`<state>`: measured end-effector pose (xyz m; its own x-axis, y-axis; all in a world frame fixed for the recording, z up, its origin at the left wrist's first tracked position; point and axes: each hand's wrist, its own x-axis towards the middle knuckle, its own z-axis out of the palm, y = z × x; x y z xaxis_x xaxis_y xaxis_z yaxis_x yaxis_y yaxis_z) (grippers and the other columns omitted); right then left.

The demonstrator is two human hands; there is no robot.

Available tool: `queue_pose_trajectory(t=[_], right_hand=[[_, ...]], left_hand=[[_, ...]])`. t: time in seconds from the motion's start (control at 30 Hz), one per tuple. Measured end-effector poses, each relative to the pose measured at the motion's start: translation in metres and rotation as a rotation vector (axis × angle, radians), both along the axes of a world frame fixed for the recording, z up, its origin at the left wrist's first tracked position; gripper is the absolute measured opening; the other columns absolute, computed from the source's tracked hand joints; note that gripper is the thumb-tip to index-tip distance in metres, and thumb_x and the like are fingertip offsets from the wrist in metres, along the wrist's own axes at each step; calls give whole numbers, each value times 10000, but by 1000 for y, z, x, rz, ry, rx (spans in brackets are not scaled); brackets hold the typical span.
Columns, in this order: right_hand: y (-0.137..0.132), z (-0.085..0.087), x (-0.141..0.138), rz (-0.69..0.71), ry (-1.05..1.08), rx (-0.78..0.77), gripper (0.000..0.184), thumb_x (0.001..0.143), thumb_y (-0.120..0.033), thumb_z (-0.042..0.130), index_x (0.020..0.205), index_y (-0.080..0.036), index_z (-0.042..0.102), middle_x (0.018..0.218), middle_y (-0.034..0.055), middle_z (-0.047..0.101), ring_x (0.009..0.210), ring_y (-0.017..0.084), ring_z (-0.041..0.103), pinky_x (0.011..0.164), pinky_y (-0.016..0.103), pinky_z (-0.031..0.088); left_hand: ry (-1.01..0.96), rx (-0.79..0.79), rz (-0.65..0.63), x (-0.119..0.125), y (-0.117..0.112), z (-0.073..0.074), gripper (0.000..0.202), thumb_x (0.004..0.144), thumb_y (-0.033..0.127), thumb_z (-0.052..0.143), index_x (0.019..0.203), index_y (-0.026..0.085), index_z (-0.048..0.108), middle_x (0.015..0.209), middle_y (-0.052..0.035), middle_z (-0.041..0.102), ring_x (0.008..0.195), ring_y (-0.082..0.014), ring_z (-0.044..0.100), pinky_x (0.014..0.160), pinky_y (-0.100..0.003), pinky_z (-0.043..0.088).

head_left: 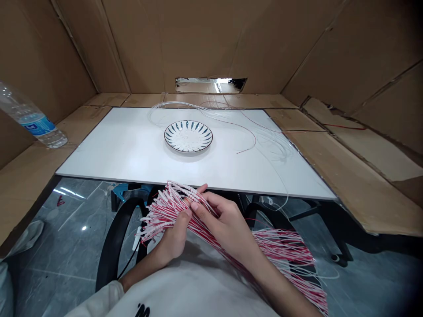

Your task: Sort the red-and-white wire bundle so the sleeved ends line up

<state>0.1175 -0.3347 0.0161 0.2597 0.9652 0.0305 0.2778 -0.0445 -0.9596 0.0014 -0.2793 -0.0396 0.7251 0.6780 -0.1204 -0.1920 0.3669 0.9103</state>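
A thick bundle of red and white cords (161,213) lies across my lap, its near ends carrying strings of small white beads. My left hand (178,231) is wrapped round the bundle near the beaded ends, thumb on top. My right hand (224,218) pinches a few of the cords just right of my left thumb, its fingers closed. The loose ends of the bundle (284,246) fan out to the right beyond my right forearm. On the white table ahead stands a round plate (188,136) with blue streaks and small white bits in it.
The white table (132,145) is ringed by cardboard walls (211,39). Loose clear and red strands (254,136) curl over its right side. A clear plastic bottle (36,125) leans at the left. Black chair armrests (117,240) flank my lap.
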Motion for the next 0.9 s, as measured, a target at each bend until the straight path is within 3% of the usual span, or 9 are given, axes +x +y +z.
queue_pose_trajectory(t=[0.13,0.3,0.4,0.6,0.77,0.9], right_hand=[[0,0,3,10,64,23,242,918,-323,509,867,-131,646,737,14,574,628,115,422,558,225,327],[-5,-5,4,28,116,27,243,910,-325,521,842,-121,635,716,17,560,623,116,430,557,223,340],[-9,-6,3,25,101,13,243,906,-325,529,826,-122,638,712,19,560,617,115,429,553,223,334],[-11,-5,4,-43,57,60,269,926,-335,506,802,-128,627,675,5,515,588,103,391,525,216,306],[-10,-1,4,-95,-77,117,233,924,-291,516,830,-132,658,675,3,539,621,108,455,575,206,350],[-8,3,4,-105,-67,53,243,901,-316,549,812,-134,683,663,6,568,599,112,470,545,206,349]], left_hand=[[-26,-50,31,3,1,4,533,871,408,417,1343,169,483,1219,-69,633,1202,-246,509,1091,-381,302],[-165,-229,-20,13,1,19,512,838,383,436,1265,133,567,1198,-84,648,1202,-277,515,1075,-406,319],[-184,-248,-29,14,0,20,471,873,384,417,1235,142,594,1196,-80,652,1215,-271,509,1084,-407,308],[21,16,57,9,0,8,412,889,390,414,1153,178,649,1249,-46,626,1286,-238,440,1141,-379,216],[176,241,63,5,1,12,397,908,396,388,1136,199,647,1253,-32,617,1270,-214,453,1137,-348,249],[303,262,124,1,-2,13,375,886,444,451,1131,223,627,1184,-17,651,1150,-216,545,1093,-354,328]])
